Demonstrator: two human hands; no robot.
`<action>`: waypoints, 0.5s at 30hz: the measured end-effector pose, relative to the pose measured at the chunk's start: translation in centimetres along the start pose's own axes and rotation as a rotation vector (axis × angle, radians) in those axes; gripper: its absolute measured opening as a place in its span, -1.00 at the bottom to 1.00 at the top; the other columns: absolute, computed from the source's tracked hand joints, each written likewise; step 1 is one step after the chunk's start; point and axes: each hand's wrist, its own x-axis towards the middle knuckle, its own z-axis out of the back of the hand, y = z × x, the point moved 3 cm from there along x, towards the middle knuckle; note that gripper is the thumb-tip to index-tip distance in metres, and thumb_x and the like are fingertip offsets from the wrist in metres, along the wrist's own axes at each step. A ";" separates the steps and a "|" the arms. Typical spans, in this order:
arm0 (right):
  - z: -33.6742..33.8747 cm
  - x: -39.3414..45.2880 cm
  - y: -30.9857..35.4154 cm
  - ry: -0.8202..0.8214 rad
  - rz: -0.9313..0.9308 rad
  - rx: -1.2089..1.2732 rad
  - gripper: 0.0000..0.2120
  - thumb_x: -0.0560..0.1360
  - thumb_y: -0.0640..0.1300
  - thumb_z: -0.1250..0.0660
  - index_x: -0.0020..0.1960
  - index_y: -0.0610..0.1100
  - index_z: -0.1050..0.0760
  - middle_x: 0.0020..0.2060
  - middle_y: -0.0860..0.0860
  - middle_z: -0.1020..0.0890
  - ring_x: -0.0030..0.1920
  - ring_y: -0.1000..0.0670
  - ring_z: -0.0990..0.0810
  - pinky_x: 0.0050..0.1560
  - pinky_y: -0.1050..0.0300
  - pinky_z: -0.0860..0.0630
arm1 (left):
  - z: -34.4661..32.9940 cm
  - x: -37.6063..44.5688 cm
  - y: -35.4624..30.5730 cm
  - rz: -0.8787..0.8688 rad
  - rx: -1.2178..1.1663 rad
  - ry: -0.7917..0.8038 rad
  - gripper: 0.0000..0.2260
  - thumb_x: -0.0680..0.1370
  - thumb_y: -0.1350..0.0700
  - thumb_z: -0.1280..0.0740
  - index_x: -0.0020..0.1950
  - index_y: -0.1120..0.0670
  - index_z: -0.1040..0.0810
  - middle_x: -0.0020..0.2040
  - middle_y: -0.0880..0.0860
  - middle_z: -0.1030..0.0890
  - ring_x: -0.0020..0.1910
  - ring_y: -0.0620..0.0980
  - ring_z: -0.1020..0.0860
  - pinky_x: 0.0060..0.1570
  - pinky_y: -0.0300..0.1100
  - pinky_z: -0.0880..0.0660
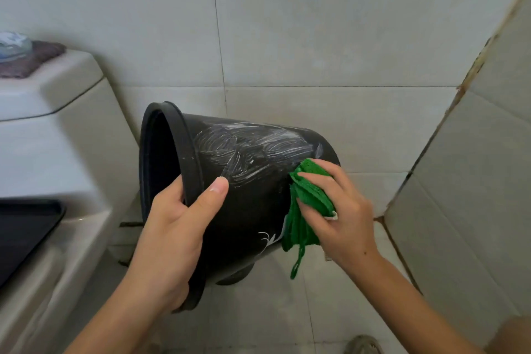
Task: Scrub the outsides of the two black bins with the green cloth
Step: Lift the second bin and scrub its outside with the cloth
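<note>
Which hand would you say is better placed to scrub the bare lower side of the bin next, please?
The right hand, probably. It already grips the green cloth against the black bin, just beside the unsoaped patch. The left hand grips the rim, holding the bin tilted.

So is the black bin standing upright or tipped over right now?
Tipped: the black bin lies sideways, mouth facing left, held by the left hand.

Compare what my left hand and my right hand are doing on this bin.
The left hand grips the black bin at its rim, thumb on the outer wall; the right hand holds the green cloth against the side near the base. The left touches the bin bare; the right touches it through cloth. Both are curled around something.
</note>
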 end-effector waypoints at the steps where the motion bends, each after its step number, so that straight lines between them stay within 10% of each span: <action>1: 0.2 0.4 -0.5 0.002 -0.008 -0.012 -0.67 0.47 -0.04 -0.32 0.17 -0.15 -0.61 0.18 -0.01 -0.59 0.08 0.20 -0.52 0.10 0.47 -0.43 | 0.0 -0.1 0.0 0.003 -0.007 0.003 -0.80 0.44 0.04 -0.31 -0.06 -0.08 -0.72 0.00 0.04 -0.74 0.01 0.03 -0.71 -0.02 -0.17 -0.63; 7: 1.4 1.0 -3.4 -0.142 -0.327 -0.010 -0.73 0.47 -0.09 -0.35 0.14 -0.13 -0.61 0.11 -0.01 -0.63 -0.01 0.29 -0.45 -0.02 0.59 -0.32 | -0.7 -0.7 0.0 -0.012 0.034 0.046 -0.79 0.45 0.04 -0.30 -0.04 -0.14 -0.71 0.00 0.00 -0.74 0.02 0.00 -0.70 0.06 -0.18 -0.61; 15: 0.1 -1.3 3.2 0.020 0.186 -0.002 -0.65 0.39 -0.11 -0.39 0.14 -0.20 -0.62 0.21 -0.15 -0.59 0.20 -0.06 -0.59 0.16 0.15 -0.54 | -0.5 -0.2 0.5 0.037 -0.024 -0.018 -0.80 0.44 0.05 -0.33 -0.04 0.03 -0.71 0.00 0.08 -0.74 0.01 0.06 -0.70 -0.08 -0.18 -0.63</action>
